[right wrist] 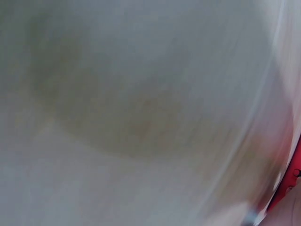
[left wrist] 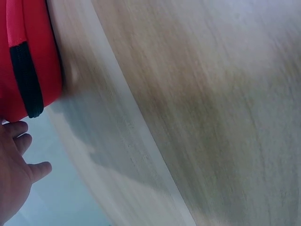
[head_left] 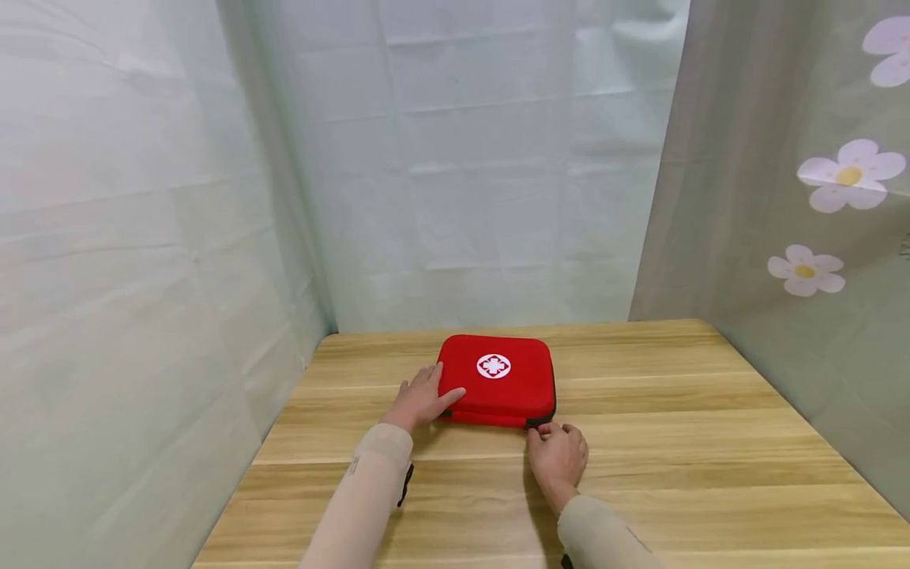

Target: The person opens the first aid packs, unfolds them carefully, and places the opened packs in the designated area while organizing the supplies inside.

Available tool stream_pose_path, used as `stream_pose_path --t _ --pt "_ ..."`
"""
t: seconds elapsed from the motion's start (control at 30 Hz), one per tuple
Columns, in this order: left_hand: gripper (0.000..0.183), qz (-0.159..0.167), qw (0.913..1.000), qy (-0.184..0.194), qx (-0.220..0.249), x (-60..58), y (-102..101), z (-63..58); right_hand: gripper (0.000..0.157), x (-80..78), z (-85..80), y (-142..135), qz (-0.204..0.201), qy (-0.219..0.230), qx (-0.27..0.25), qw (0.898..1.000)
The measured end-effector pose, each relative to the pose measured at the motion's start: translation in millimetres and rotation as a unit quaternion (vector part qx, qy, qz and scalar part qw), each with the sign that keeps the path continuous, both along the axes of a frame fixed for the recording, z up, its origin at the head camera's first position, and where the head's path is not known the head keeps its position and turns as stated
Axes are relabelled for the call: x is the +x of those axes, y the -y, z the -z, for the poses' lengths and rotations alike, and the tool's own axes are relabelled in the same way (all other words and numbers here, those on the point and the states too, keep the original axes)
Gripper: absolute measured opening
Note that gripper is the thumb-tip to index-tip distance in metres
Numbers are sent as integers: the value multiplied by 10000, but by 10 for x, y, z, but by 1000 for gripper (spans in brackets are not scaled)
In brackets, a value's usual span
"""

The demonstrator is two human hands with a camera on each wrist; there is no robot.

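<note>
A red first-aid case with a white cross emblem lies closed on the wooden table. Along its front side run a red strip and a black zipper band. My left hand rests against the case's left side, thumb laid over the top near the front corner; the left wrist view shows its fingers spread beside the red shell. At the front right corner, my right hand pinches the zipper pull with curled fingers, which mostly hide it. In the right wrist view only a sliver of the red case shows.
The wood-grain table extends on both sides of the case and in front of it. Pale curtains hang behind and to the left, and a curtain with white flowers hangs on the right.
</note>
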State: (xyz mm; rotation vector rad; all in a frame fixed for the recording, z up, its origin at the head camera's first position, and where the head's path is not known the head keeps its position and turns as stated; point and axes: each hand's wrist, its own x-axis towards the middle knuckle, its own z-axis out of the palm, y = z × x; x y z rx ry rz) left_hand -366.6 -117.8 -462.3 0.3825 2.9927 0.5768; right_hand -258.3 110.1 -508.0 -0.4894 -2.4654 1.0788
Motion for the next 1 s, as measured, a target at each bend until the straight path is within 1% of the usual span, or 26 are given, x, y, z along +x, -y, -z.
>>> stream_pose_path --t 0.13,0.23,0.37,0.5,0.6,0.67,0.87,1.0 --pt "90 -51 9997 42 239 -1 -11 -14 14 8 -31 -18 -95 -7 18 10000" --pt "91 -106 9980 88 622 0 -22 -20 15 17 -54 -43 -236 69 -2 9997" --pt "90 -192 9924 256 1190 10 -25 -23 16 20 -70 -90 -410 160 19 9990" --pt "86 -46 9862 329 1622 23 -45 -33 16 24 -65 -168 -471 134 134 9987" --pt "84 79 9835 318 1779 19 -64 -38 14 26 -69 -228 -489 58 223 9985" --pt "83 95 9827 312 1821 13 -73 -32 13 24 -74 -258 -506 26 238 9984" --pt "85 -4 9803 361 1942 -7 -78 32 13 16 -72 -304 -511 4 209 9985" --pt "87 -78 9786 405 2017 -8 -61 58 12 5 -53 -331 -492 -132 145 9986"
